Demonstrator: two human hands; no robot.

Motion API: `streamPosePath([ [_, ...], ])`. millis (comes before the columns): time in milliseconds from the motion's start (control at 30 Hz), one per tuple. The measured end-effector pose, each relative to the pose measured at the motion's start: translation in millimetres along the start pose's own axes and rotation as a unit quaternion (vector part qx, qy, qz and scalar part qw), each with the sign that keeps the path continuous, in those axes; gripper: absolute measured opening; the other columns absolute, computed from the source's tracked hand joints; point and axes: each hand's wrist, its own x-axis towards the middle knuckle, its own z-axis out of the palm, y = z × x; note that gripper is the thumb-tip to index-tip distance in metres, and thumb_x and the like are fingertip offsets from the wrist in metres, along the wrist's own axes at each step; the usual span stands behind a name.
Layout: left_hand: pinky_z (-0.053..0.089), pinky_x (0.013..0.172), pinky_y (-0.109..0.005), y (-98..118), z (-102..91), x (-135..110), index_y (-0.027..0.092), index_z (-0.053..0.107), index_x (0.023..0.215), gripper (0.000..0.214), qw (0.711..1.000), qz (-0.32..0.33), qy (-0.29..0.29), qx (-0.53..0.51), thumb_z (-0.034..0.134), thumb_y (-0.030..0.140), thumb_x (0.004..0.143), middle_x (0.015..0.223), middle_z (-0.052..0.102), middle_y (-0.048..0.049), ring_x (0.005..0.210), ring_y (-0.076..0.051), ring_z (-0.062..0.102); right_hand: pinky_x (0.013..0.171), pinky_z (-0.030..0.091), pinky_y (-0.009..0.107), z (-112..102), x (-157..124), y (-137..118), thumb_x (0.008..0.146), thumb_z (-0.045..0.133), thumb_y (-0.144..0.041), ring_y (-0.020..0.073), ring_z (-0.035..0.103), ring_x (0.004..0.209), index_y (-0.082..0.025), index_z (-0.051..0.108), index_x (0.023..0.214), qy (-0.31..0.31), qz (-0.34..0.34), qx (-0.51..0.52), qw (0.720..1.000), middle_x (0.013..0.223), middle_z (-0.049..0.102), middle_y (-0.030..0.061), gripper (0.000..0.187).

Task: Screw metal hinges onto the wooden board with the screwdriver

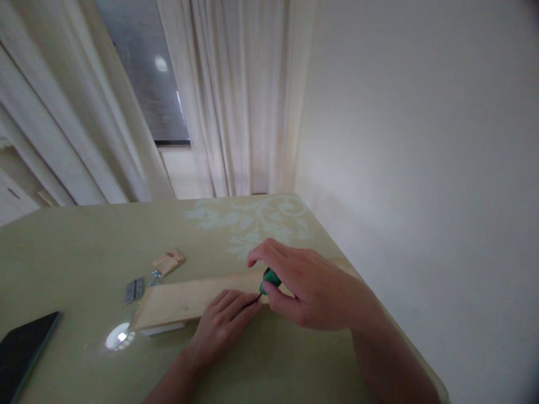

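A long pale wooden board (pixel 185 300) lies on the green table, partly covered by both hands. My right hand (pixel 315 286) is closed around the green handle of a screwdriver (pixel 270 279), its dark shaft slanting down to the board's near edge. Against that same edge, my left hand (pixel 225 320) grips the board, with its fingertips at the screwdriver's tip. Something thin and dark shows between the left fingers, too small to name. What the tip meets is hidden by the fingers.
Left of the board lie a grey metal hinge (pixel 134 291), several screws (pixel 156 276) and a small tan card (pixel 169 261). A white piece (pixel 164 329) sits under the board. A dark flat device (pixel 27 353) is at the near left. The wall (pixel 421 196) borders the table's right edge.
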Motion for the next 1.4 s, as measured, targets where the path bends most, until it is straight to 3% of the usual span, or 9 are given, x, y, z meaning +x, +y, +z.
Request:
streamPosePath([
  [100,0.053,0.086,-0.036,0,-0.8,0,0.016,0.071,0.121,0.026,1.000,0.005,-0.005,0.002,0.048,0.020,0.110,0.115,0.077,-0.0103,0.097,-0.022,0.068,0.075,0.040,0.031,4,6,0,0.109,0.050,-0.036,0.0192,0.070,0.092,-0.025,0.058,0.121,-0.018,0.020,-0.045,0.999,0.107,0.076,0.0026,0.018],
  [233,0.053,0.086,-0.037,-1,1.1,-3,0.016,0.070,0.124,0.026,1.000,0.003,0.001,0.009,0.049,0.019,0.109,0.117,0.077,-0.0103,0.098,-0.022,0.068,0.061,0.027,0.033,15,19,2,0.110,0.039,-0.058,0.0230,0.067,0.070,-0.022,0.063,0.105,0.047,0.148,-0.183,0.971,0.080,0.074,0.0060,0.043],
  [500,0.054,0.085,-0.036,-1,2.0,-3,0.017,0.071,0.122,0.025,1.000,0.004,0.012,0.006,0.050,0.018,0.108,0.111,0.078,-0.0097,0.097,-0.021,0.067,0.076,0.039,0.029,0,1,1,0.103,0.058,-0.028,0.0164,0.067,0.092,-0.025,0.052,0.123,-0.004,-0.007,-0.006,1.000,0.117,0.073,0.0011,0.021],
  [700,0.055,0.086,-0.037,-2,1.4,-4,0.017,0.071,0.123,0.025,1.000,-0.002,0.005,0.008,0.053,0.016,0.106,0.117,0.077,-0.0103,0.099,-0.022,0.068,0.063,0.030,0.032,14,19,8,0.110,0.042,-0.057,0.0217,0.067,0.072,-0.023,0.063,0.107,0.052,0.141,-0.175,0.973,0.082,0.074,0.0044,0.040],
  [867,0.054,0.087,-0.037,-1,0.7,-4,0.016,0.070,0.125,0.025,1.000,-0.003,-0.007,0.003,0.053,0.016,0.107,0.118,0.076,-0.0101,0.100,-0.022,0.067,0.080,0.042,0.030,-2,3,13,0.106,0.058,-0.039,0.0183,0.068,0.097,-0.024,0.054,0.123,0.003,0.020,-0.002,1.000,0.120,0.073,0.0038,0.022],
  [967,0.053,0.085,-0.037,-1,0.7,-3,0.017,0.072,0.120,0.024,1.000,0.002,0.004,0.012,0.052,0.017,0.108,0.110,0.077,-0.0090,0.098,-0.022,0.066,0.083,0.043,0.028,2,6,9,0.106,0.060,-0.037,0.0170,0.067,0.099,-0.024,0.056,0.118,-0.024,-0.038,0.025,0.999,0.117,0.073,0.0022,0.018],
  [1167,0.052,0.088,-0.038,-1,0.4,-4,0.018,0.071,0.121,0.025,1.000,-0.006,-0.007,0.024,0.049,0.015,0.107,0.113,0.076,-0.0091,0.099,-0.023,0.065,0.064,0.033,0.032,30,32,-1,0.106,0.040,-0.067,0.0209,0.065,0.076,-0.022,0.063,0.106,0.059,0.086,-0.146,0.984,0.093,0.073,0.0067,0.051],
  [1300,0.051,0.087,-0.036,0,-0.8,-2,0.018,0.070,0.116,0.024,1.000,-0.011,-0.019,0.021,0.048,0.014,0.107,0.113,0.076,-0.0096,0.100,-0.023,0.065,0.077,0.041,0.031,12,15,4,0.103,0.056,-0.035,0.0182,0.063,0.087,-0.022,0.057,0.117,0.027,0.030,-0.028,0.999,0.110,0.070,0.0047,0.018],
  [1400,0.051,0.083,-0.034,2,-0.9,1,0.018,0.069,0.103,0.017,1.000,-0.017,-0.002,0.007,0.052,0.015,0.106,0.107,0.076,-0.0084,0.095,-0.021,0.065,0.089,0.044,0.031,0,7,9,0.100,0.052,-0.017,0.0163,0.062,0.098,-0.022,0.054,0.122,-0.027,-0.031,0.050,0.998,0.119,0.067,0.0046,0.023],
])
